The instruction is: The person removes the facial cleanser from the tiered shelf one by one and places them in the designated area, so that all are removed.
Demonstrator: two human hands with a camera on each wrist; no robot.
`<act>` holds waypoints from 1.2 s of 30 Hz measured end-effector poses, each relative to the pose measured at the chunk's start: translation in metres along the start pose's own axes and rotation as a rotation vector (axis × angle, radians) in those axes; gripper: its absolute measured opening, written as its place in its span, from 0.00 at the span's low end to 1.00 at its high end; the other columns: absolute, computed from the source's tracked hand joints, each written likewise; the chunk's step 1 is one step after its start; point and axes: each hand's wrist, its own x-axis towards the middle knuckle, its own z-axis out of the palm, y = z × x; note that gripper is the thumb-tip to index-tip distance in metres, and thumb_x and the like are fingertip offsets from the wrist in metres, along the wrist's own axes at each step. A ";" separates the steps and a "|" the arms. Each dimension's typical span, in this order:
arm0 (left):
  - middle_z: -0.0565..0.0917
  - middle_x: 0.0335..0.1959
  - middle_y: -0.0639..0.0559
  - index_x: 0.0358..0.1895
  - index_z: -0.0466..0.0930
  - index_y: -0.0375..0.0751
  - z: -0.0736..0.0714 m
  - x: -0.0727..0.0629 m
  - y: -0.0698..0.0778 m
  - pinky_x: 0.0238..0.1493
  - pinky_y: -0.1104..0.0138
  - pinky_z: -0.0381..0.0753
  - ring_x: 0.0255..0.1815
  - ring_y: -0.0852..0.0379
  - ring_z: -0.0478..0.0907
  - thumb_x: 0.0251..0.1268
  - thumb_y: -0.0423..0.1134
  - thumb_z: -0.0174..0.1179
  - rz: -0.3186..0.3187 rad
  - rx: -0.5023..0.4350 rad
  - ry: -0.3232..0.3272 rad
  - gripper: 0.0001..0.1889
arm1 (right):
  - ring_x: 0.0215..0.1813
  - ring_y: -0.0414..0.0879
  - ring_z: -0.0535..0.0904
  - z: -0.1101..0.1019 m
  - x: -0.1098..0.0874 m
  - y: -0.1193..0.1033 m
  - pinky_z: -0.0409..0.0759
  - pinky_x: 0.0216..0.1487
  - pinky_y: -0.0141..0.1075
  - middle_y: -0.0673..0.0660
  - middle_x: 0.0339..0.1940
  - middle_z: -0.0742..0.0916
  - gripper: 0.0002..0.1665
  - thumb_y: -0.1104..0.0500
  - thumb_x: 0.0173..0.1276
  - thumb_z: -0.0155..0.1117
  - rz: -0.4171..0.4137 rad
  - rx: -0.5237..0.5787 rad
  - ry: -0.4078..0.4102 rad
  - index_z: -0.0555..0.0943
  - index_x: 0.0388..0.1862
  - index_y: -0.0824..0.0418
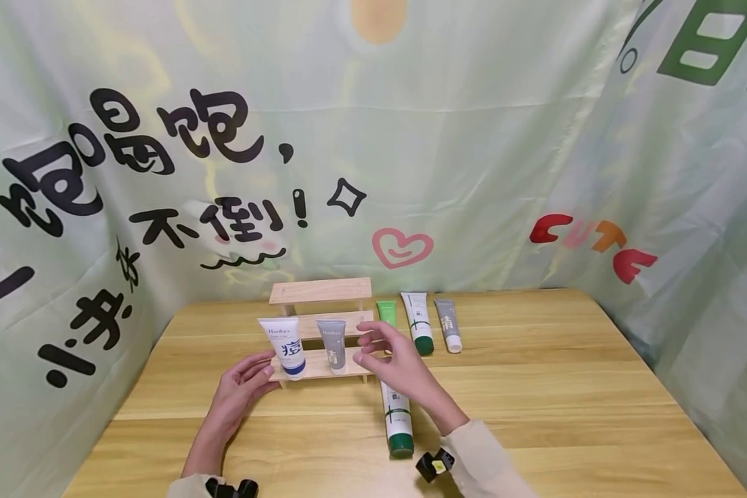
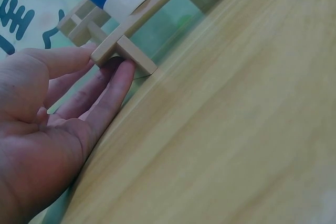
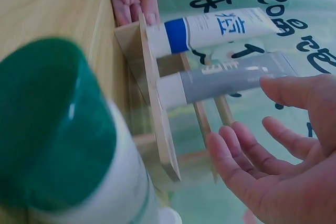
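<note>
A three-tier wooden stand sits on the table. Its lowest tier bears a white tube with a blue band and, to the right, a grey tube, both upright on their caps. My left hand pinches the left end of that tier, thumb above and fingers below, as the left wrist view shows. Beside the grey tube, my right hand hovers with loosely bent, spread fingers and holds nothing. Its thumb overlaps the tube in the right wrist view, but a small gap shows in the head view.
Right of the stand lie a green tube, a white tube with a green cap and another grey tube. Another green-capped white tube lies below my right hand. A printed curtain hangs around the wooden table.
</note>
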 end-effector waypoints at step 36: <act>0.80 0.55 0.50 0.67 0.69 0.33 0.000 0.001 0.002 0.54 0.61 0.86 0.52 0.59 0.81 0.66 0.37 0.64 -0.016 0.009 0.008 0.27 | 0.48 0.47 0.80 0.034 0.022 0.006 0.82 0.57 0.42 0.53 0.46 0.83 0.16 0.61 0.63 0.71 0.081 0.042 0.023 0.77 0.48 0.55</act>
